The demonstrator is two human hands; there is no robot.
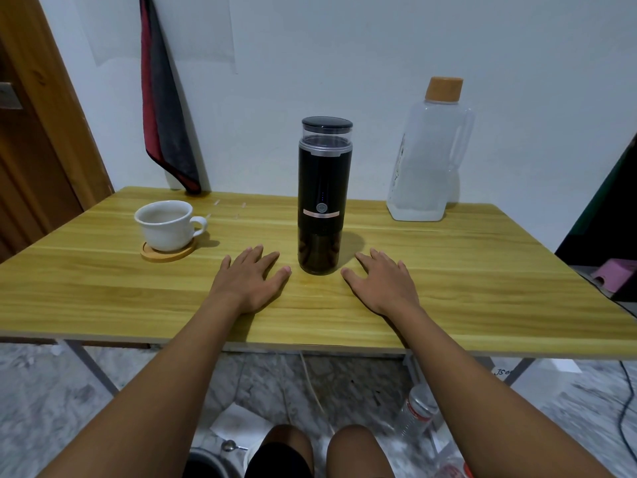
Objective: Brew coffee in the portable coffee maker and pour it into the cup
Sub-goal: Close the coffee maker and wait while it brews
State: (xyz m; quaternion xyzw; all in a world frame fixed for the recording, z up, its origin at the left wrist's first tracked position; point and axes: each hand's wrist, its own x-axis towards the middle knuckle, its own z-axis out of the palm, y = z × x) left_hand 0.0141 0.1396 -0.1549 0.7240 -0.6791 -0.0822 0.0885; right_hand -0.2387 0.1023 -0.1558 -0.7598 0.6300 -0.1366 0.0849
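Note:
A tall black portable coffee maker point(323, 194) stands upright in the middle of the wooden table point(465, 270), with a black lid, a clear top chamber and small blue lights above its round button. A white cup point(165, 225) sits on a round wooden coaster point(168, 252) at the left, handle pointing right. My left hand point(251, 281) lies flat on the table just left of the maker's base, fingers spread. My right hand point(381, 280) lies flat just right of the base. Neither hand touches the maker or holds anything.
A clear plastic water jug point(425, 157) with a tan cap stands at the back right against the wall. A red and grey cloth point(165, 108) hangs on the wall at the back left. Under the table lie a plastic bottle point(415, 414) and paper.

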